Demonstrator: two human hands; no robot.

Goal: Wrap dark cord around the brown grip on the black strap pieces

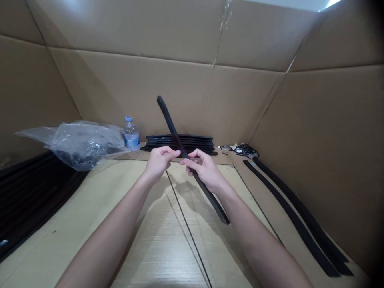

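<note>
Left hand and right hand pinch black strip.

Overhead light, glare top right, soft shadows, wide-angle warp, dark corners.

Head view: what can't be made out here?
Head view:
Strip middle: covered by fingers of the right hand.
Bag contents: dark shapes, blurred by crinkled plastic.
Bottle label: too small to read.
Left stack: cut off by the left edge.
Tangle at the back: too small.
</note>
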